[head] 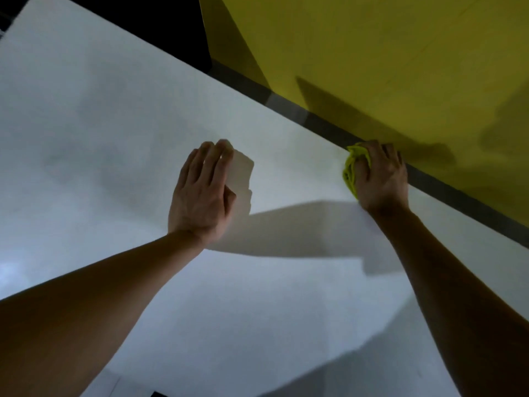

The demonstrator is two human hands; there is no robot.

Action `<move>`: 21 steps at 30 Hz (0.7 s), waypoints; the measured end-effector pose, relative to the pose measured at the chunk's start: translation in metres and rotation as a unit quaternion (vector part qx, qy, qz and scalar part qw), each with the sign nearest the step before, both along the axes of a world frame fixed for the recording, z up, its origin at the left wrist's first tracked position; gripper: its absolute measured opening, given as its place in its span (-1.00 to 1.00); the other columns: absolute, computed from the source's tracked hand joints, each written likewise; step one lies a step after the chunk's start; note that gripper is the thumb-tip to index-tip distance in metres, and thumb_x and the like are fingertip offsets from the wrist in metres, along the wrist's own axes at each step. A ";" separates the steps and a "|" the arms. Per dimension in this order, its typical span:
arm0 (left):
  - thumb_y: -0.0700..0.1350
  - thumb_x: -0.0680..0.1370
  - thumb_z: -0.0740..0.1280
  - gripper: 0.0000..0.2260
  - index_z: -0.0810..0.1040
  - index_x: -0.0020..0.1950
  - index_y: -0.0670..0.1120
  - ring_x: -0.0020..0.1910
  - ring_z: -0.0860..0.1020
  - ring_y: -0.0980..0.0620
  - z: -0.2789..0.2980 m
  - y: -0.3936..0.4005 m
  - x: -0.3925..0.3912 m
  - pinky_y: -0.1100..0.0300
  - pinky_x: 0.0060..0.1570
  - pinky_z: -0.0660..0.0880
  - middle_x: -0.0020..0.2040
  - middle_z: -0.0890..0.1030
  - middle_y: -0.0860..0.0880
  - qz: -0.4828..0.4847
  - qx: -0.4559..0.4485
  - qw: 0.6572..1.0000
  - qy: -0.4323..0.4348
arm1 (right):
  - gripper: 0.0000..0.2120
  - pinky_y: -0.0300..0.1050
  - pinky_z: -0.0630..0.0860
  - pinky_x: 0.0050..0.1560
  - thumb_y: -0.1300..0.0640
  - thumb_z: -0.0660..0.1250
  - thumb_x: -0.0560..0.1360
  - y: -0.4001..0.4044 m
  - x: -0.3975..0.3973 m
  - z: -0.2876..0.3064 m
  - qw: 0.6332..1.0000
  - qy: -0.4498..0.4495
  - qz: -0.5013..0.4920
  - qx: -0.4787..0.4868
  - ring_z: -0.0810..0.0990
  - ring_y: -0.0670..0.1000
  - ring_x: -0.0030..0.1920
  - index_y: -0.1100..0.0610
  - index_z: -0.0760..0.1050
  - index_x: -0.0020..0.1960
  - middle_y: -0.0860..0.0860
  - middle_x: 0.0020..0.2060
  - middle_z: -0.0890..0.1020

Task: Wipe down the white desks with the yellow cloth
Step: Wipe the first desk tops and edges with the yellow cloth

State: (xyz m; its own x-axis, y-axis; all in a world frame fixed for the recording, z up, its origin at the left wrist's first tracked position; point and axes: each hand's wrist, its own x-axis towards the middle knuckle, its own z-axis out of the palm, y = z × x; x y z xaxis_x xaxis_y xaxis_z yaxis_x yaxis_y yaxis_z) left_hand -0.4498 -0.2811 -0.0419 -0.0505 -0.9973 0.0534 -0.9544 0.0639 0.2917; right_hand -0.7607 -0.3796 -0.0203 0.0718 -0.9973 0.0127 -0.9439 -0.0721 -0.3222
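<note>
A white desk (100, 116) fills most of the view. My right hand (382, 179) presses a bunched yellow cloth (349, 170) onto the desk at its far edge, right against the dark strip below the yellow panel. Most of the cloth is hidden under my palm and fingers. My left hand (204, 193) rests flat on the desk near the middle, fingers together and extended, holding nothing.
A yellow divider panel (372, 53) rises along the far right edge of the desk, with a dark grey strip (446, 187) at its base. A dark gap (171, 21) lies beyond the desk at the top.
</note>
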 end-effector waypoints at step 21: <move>-0.08 0.60 0.15 -0.41 0.22 0.62 -0.26 0.61 0.23 -0.24 0.016 0.007 -0.064 -0.14 0.62 0.10 0.61 0.29 -0.24 0.076 0.037 0.996 -0.026 | -0.69 -0.01 0.36 0.06 -0.04 0.13 0.57 -0.003 -0.003 -0.013 0.999 -0.041 0.016 -0.010 0.52 0.18 0.11 0.06 0.49 0.21 0.12 0.12 0.54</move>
